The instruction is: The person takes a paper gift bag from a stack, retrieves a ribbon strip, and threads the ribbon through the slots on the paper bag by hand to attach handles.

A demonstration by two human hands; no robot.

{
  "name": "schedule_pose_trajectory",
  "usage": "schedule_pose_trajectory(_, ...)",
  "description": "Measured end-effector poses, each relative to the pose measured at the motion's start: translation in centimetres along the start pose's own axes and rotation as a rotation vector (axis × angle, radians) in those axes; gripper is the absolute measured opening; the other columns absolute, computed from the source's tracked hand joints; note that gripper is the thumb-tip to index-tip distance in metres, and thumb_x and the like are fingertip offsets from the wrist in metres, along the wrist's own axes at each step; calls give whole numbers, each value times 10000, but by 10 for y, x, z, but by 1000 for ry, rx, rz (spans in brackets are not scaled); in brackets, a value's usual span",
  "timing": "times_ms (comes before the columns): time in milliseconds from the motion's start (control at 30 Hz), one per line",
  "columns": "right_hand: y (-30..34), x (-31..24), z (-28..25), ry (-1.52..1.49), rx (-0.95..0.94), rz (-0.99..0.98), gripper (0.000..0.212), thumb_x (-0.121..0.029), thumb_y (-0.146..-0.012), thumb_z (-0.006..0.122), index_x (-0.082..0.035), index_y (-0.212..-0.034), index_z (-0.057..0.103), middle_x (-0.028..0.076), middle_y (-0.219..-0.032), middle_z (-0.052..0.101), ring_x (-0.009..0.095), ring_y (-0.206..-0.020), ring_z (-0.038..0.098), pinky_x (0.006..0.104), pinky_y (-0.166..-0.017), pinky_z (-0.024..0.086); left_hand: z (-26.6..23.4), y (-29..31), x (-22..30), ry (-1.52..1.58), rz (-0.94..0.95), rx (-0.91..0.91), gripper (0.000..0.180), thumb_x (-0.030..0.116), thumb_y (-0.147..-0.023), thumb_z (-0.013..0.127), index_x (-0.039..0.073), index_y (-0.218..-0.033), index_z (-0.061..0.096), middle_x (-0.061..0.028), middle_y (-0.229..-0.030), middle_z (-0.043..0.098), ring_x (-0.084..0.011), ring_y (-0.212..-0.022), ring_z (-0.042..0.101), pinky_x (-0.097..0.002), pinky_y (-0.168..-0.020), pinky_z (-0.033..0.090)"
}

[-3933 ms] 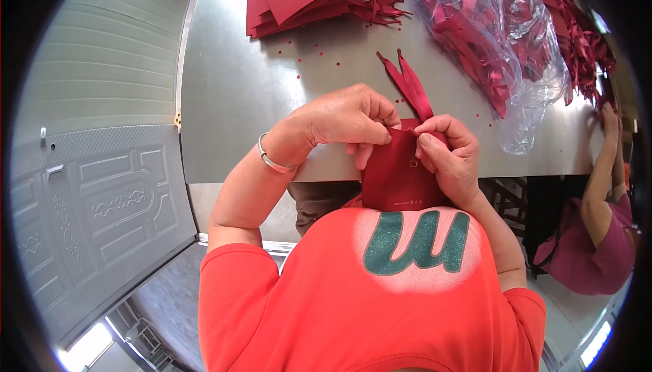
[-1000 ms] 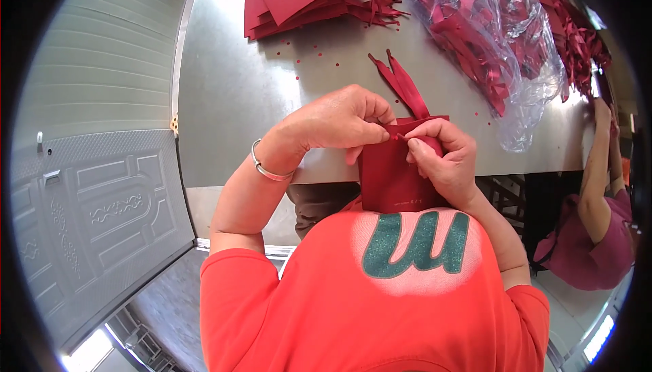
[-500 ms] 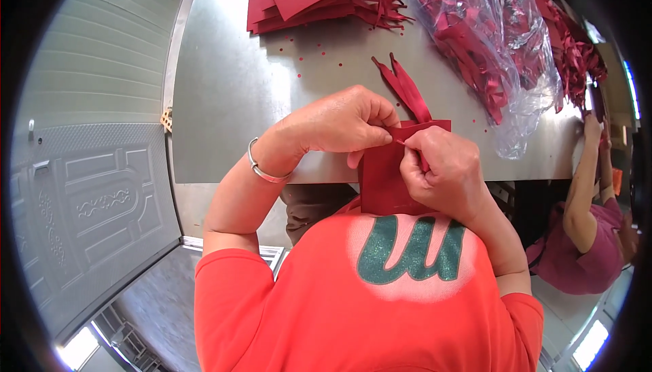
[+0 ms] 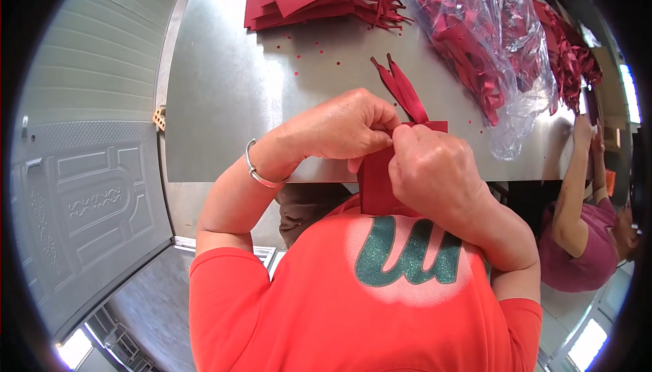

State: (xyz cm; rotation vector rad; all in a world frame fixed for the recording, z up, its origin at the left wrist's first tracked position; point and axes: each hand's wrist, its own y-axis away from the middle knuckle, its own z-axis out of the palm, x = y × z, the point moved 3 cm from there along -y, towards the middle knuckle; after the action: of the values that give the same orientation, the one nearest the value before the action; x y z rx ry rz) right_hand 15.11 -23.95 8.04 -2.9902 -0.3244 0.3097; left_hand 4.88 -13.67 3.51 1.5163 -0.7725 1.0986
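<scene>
The left hand (image 4: 350,127) pinches the upper edge of a dark red gift bag (image 4: 375,185) between thumb and finger, while the right hand (image 4: 441,168) is curled close beside it, knuckles up, its fingertips hidden, so what it grips cannot be told. The bag is at the desk's (image 4: 217,120) near edge, its lower end close to the person's red shirt (image 4: 305,304); a folded red ribbon (image 4: 409,95) reaches from its top over the desk. A hard tug by the right hand could crease or tear the rim, since the left seems to brace only one small spot. With little visible support below, the bag might slip toward the lap if that pinch loosened. The ribbon's loose ends could pick up the small red paper dots (image 4: 297,74) scattered nearby.
</scene>
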Motion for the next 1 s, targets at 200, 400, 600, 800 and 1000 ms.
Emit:
schedule_pose_trajectory(200, -10, -17, 6, 186, -121, 6, 63, -39, -741, 576, -28, -776, 524, 121, -659, 577, 247, -556, 630, 343, -492, 520, -1, 2, 0, 23, -14, 19, 137, 21, -874, 616, 8, -974, 708, -10, -688, 638, -71, -509, 554, -231, -450, 437)
schedule_pose_trajectory(400, -21, -24, 0, 220, -256, -24, 53, -36, -737, 579, -21, -779, 551, 131, -667, 595, 240, -580, 647, 324, -506, 526, -4, -6, -14, -5, 161, 13, 194, 1, -835, 561, 27, -945, 720, -39, -672, 645, -117, -488, 609, -250, -439, 429)
schedule_pose_trajectory(600, -15, 2, 10, -96, -121, -20, 38, -24, -756, 572, -14, -767, 537, 147, -666, 588, 300, -578, 621, 362, -511, 509, -6, 0, -6, 85, -14, -58, 231, -36, -859, 580, 24, -1040, 710, -28, -700, 664, -114, -490, 614, -227, -437, 460)
schedule_pose_trajectory(800, -2, -1, 13, -64, 32, 29, 98, -19, -758, 601, -20, -757, 503, 154, -677, 581, 337, -571, 595, 410, -531, 501, -5, 3, 5, 21, 0, -7, 220, 26, -862, 509, 47, -939, 714, -25, -717, 665, -128, -541, 650, -235, -469, 456)
schedule_pose_trajectory(1000, -7, 9, 12, -344, 121, 62, 103, -25, -777, 630, -7, -842, 552, 130, -715, 601, 310, -619, 619, 381, -554, 495, -10, 1, 6, 1, -37, -40, 317, -38, -821, 431, 33, -986, 692, -39, -716, 664, -137, -557, 655, -258, -489, 480)
